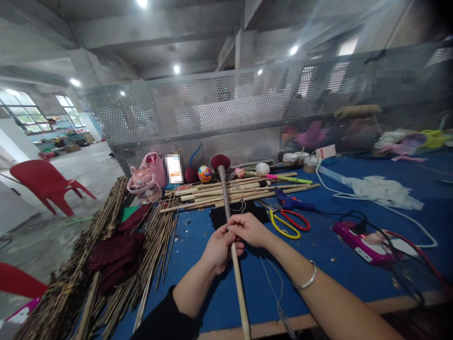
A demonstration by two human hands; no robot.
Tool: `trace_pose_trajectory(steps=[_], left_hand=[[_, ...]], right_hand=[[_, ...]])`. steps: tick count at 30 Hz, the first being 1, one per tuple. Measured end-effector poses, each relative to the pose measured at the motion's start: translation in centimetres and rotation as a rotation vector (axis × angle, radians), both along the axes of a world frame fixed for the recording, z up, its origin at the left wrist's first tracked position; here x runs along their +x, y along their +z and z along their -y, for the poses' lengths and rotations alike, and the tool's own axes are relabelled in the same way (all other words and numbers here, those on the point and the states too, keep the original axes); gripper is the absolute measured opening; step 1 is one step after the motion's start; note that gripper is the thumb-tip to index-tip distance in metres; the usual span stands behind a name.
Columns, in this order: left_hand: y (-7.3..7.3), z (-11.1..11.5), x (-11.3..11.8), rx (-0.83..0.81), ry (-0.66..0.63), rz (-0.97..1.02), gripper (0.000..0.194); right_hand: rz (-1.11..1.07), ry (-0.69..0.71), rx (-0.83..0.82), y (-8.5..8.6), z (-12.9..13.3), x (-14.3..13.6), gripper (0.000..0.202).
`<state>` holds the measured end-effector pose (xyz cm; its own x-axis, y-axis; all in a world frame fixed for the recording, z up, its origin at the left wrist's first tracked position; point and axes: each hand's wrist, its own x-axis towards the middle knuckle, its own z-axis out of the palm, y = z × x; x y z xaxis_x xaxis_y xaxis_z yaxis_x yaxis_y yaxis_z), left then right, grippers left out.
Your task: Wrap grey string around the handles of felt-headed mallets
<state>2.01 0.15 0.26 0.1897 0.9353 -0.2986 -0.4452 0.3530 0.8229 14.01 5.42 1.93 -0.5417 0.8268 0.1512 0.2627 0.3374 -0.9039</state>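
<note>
A long mallet [238, 278] with a pale wooden shaft, a grey wrapped neck and a dark red rounded head slants across the middle, head end away from me. My left hand [220, 249] is closed around the shaft from beneath, just below the wrapped neck. Over the same spot, my right hand [249, 230] pinches at the shaft with bent fingers; whether thread is between the fingertips is hidden. Thin thread [278, 295] hangs below my right hand down to the table's front edge. Scissors [286, 223] with yellow and red handles lie right of my hands, by a blue glue gun [292, 200].
Several wooden sticks [198, 199] lie across the blue table [314, 283]. Bundled dry twigs [81, 245] and maroon cloth [118, 255] fill the left side. A magenta power strip [364, 243] with cords sits right. Behind stand a pink cup [144, 186] and a perforated metal screen [198, 113].
</note>
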Motion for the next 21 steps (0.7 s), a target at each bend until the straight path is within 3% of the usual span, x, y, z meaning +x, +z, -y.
trace_pose_trajectory(steps=[4, 8, 14, 18, 21], left_hand=[[0.2, -0.1, 0.0, 0.033, 0.076, 0.059, 0.027], [0.5, -0.3, -0.2, 0.005, 0.083, 0.066, 0.025], [-0.1, -0.6, -0.9, -0.024, 0.052, 0.037, 0.016], [-0.2, -0.7, -1.3, -0.021, 0.019, 0.072, 0.012], [0.0, -0.6, -1.0, -0.049, 0.016, 0.11, 0.012]], right_hand=[[-0.181, -0.049, -0.195, -0.5, -0.7, 0.0, 0.016], [-0.278, 0.008, -0.295, -1.2, -1.3, 0.3, 0.024], [-0.244, 0.053, -0.575, -2.4, -1.8, 0.2, 0.026], [-0.292, 0.165, -0.654, -2.2, -1.7, 0.1, 0.029], [-0.308, 0.126, -0.633, -2.2, -1.7, 0.0, 0.027]])
